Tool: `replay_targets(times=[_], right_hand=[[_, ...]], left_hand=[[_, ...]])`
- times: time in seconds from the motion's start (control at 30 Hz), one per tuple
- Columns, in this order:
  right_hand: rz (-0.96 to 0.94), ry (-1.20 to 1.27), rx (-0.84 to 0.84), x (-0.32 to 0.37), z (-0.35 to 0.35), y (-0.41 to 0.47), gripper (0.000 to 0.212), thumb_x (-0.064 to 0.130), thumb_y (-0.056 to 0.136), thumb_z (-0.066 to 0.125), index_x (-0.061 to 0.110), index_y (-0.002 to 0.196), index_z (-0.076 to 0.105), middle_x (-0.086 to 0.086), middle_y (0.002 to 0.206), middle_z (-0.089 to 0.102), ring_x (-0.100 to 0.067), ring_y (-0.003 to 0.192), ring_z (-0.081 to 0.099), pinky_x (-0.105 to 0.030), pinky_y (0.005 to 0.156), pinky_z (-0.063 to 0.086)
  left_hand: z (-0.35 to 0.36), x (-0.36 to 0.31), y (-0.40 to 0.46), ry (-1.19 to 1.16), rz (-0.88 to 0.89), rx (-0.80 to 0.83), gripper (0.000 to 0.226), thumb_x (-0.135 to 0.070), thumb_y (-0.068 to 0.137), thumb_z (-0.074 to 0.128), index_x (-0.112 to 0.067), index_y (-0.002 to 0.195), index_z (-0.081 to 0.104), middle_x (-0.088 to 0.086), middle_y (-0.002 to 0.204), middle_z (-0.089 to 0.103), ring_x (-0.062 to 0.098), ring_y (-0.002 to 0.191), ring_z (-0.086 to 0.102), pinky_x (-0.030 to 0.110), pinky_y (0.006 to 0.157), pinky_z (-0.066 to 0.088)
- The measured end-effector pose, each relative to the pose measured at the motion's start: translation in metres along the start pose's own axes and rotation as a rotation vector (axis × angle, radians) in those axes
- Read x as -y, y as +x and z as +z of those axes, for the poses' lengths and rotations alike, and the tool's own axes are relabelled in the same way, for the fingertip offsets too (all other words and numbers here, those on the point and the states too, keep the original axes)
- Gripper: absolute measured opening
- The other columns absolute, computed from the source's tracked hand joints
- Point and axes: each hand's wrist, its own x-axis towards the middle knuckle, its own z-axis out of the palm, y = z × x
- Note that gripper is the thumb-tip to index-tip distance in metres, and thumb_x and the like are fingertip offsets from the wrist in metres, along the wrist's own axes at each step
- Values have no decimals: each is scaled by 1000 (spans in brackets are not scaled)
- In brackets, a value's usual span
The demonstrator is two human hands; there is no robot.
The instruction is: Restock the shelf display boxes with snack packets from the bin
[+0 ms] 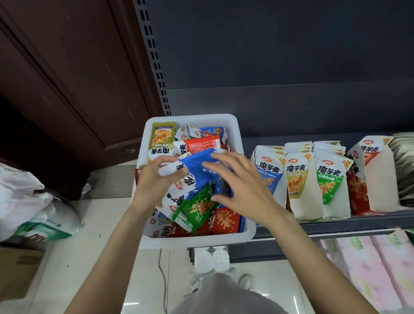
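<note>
A white plastic bin sits at the left end of the shelf, full of mixed snack packets in blue, red, green and olive. My left hand grips a stack of blue-and-white packets above the bin. My right hand hovers over the same packets with fingers spread and relaxed, touching the blue one. A green packet lies tilted just below them. To the right stand several white display boxes: blue, yellow, green and red, each holding upright packets.
The dark shelf edge runs under the boxes, with pink packs on the shelf below. A pale packet stack fills the far right. A white bag and a cardboard box lie on the tiled floor at left.
</note>
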Motion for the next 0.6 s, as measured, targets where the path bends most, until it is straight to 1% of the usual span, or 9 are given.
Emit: replay_targets(times=[0.03,0.1,0.17,0.23,0.27,0.3,0.37,0.5,0.6], right_hand=[[-48,-57,8,4,2,0,72,37,75,75,24,138,44,-1,139,48,-20,128,37,-34,105,27],[-47,-67,-125,7,4,-2,48,26,81,66,17,127,56,-4,122,61,-21,114,53,-32,96,39],[109,77,-324,9,-6,-6,23,20,90,53,11,106,66,-3,95,70,-12,86,64,-21,75,49],[403,425,-420,6,-21,-11,11,19,94,54,11,91,62,4,79,69,-5,70,63,-18,58,48],[533,693,-422,4,-26,-14,5,14,94,57,13,90,59,6,80,69,-5,72,65,-22,58,51],[622,927,-430,1,-32,-17,7,9,93,58,16,92,58,5,84,71,-8,77,68,-27,61,55],[674,1104,-455,-6,-41,-24,21,3,90,59,22,100,56,2,91,73,-14,82,70,-32,65,57],[651,1060,-481,-13,-54,-40,34,-1,88,61,28,104,50,0,95,73,-15,83,70,-28,66,57],[611,818,-533,-23,-68,-54,24,4,89,62,25,98,54,3,94,72,-11,83,69,-28,66,55]], left_hand=[[7,-4,-3,-75,-12,57,22,-29,80,74,-28,100,65,-3,118,62,14,102,63,33,89,51],[21,-16,-9,-171,-35,164,16,-30,91,58,-26,104,66,-6,110,65,7,95,63,22,80,52],[33,-28,-14,-229,-54,193,40,-43,98,36,-20,99,69,-3,95,70,10,85,65,22,72,54],[43,-35,-15,-242,-11,146,55,-49,97,26,-17,94,71,-2,93,72,11,82,63,25,73,53],[47,-37,-16,-236,34,137,52,-48,96,29,-18,94,71,-4,96,72,10,84,63,25,75,53],[52,-40,-17,-225,74,154,44,-45,96,35,-20,96,71,-5,99,71,10,89,63,24,78,53],[62,-43,-21,-199,137,249,23,-34,93,50,-24,100,69,-6,103,69,9,96,63,24,83,52],[88,-50,-23,-149,211,405,22,-15,83,68,-23,103,63,-5,94,65,5,85,65,25,79,55],[110,-53,-23,-60,313,417,23,-7,81,71,-25,89,58,-9,85,60,2,72,62,21,69,54]])
